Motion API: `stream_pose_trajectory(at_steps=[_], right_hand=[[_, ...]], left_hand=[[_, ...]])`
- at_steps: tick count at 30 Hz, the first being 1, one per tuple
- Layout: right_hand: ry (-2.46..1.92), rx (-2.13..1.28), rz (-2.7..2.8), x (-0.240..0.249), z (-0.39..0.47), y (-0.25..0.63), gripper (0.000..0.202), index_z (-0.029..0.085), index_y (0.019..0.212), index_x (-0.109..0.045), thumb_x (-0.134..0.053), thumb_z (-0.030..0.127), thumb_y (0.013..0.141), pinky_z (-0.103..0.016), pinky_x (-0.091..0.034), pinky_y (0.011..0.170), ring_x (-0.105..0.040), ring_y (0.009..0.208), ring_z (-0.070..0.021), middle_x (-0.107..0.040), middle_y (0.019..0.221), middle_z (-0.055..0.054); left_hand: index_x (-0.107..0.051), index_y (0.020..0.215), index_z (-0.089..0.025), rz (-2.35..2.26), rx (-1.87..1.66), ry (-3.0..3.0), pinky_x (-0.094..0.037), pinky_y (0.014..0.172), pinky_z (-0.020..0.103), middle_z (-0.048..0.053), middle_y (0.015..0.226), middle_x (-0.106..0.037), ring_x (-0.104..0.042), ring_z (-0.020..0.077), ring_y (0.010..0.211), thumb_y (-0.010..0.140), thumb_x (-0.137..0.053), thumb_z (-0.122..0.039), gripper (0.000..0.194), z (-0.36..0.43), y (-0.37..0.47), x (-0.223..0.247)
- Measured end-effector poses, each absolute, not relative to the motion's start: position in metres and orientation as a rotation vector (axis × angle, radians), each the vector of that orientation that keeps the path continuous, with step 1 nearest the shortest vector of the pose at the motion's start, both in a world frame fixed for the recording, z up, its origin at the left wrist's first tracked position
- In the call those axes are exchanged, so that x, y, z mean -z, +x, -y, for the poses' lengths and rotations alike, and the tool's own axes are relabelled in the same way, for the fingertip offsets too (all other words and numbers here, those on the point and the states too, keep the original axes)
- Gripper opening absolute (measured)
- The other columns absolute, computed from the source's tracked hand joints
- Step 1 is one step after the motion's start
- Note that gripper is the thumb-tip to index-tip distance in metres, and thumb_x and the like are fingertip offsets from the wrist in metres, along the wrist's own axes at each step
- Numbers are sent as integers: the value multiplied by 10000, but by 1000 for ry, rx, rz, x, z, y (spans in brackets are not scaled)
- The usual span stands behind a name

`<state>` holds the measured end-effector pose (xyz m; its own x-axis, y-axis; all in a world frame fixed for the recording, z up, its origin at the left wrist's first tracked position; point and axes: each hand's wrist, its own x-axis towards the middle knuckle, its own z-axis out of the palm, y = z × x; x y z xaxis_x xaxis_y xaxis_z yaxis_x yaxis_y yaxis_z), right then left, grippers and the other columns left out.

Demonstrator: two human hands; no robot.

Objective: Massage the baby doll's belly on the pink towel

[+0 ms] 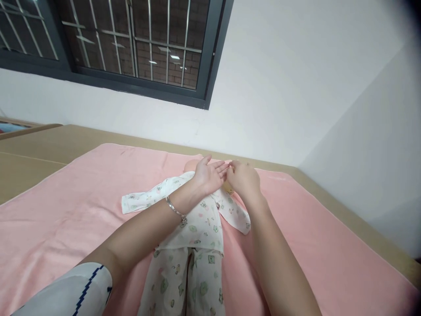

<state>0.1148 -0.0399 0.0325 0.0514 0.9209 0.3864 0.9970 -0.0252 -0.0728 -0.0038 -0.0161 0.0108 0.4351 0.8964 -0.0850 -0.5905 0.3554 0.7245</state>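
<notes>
My left hand (210, 175) is held palm up with its fingers stretched out, over the top of a white patterned pajama shirt (200, 224). Close against its fingertips, my right hand (244, 179) is curled with the fingers bent in; whatever they may hold is hidden. Patterned pajama trousers (204, 285) lie below the shirt. A rounded skin-toned shape (190, 165), perhaps a doll's head, shows in part behind my left hand. Partly covered by my right hand is a small yellow thing (228, 187) that I cannot make out. Both shirt sleeves are spread outward.
A pink blanket (296, 245) lies under the clothes, with wrinkles at the left. Its edges rest on a wooden surface (36, 149) that meets the white wall (269, 87). Above is a dark-framed window (138, 44) with metal bars.
</notes>
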Motion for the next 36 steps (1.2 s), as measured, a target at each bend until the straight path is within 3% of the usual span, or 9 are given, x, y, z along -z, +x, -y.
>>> stream_pose_trajectory(at_steps=[4, 9, 15, 18, 23, 33, 36], right_hand=[[-2153, 346, 1793, -34, 38, 104, 367, 152, 1151, -666, -387, 235, 928, -363, -457, 882, -674, 1018, -279, -723, 1084, -156], [-2200, 323, 1693, -32, 33, 94, 379, 166, 1091, -678, -330, 262, 977, -355, -478, 776, -698, 953, -281, -723, 1003, -171], [-2259, 319, 1654, -31, 29, 91, 317, 186, 1040, -682, -434, 86, 871, -327, -454, 722, -701, 916, -272, -726, 954, -144], [-2261, 337, 1654, -30, 31, 90, 326, 204, 1067, -683, -463, 98, 850, -325, -445, 710, -696, 918, -279, -727, 959, -133], [-2253, 353, 1630, -27, 28, 89, 357, 203, 1130, -684, -384, 191, 938, -330, -434, 688, -689, 900, -284, -725, 982, -146], [-2159, 232, 1630, -19, 26, 100, 406, 209, 1246, -622, -397, 197, 909, -357, -476, 819, -629, 1073, -277, -703, 1166, -107], [-2067, 182, 1752, -16, 29, 99, 454, 154, 1340, -528, -457, 216, 895, -446, -444, 985, -559, 1226, -301, -602, 1345, -160]], left_hand=[[-409, 1439, -75, -587, -1027, 700, -501, 1040, 306, 197, 1497, -472, -530, 228, 1340, 919, -310, -519, 691, 39, -19, -15], [-504, 1350, -113, -687, -983, 627, -412, 1132, 332, 167, 1452, -539, -542, 222, 1331, 907, -391, -426, 554, 74, -58, -17], [-517, 1309, -97, -806, -750, 550, -449, 1100, 394, 213, 1433, -543, -567, 264, 1304, 883, -409, -372, 518, 101, -90, -18], [-525, 1294, -115, -763, -781, 616, -464, 1087, 396, 208, 1432, -545, -562, 265, 1311, 884, -400, -368, 498, 108, -100, -24], [-554, 1264, -182, -707, -766, 774, -465, 1082, 438, 159, 1395, -590, -544, 267, 1329, 903, -328, -398, 477, 118, -122, -40], [-625, 1186, -191, -665, -910, 925, -508, 1017, 506, 149, 1184, -698, -616, 308, 1236, 952, -295, -380, 447, 114, -151, -55], [-574, 1282, -198, -610, -921, 974, -475, 1061, 519, 141, 1257, -656, -560, 316, 1300, 957, -278, -416, 490, 125, -162, -63]])
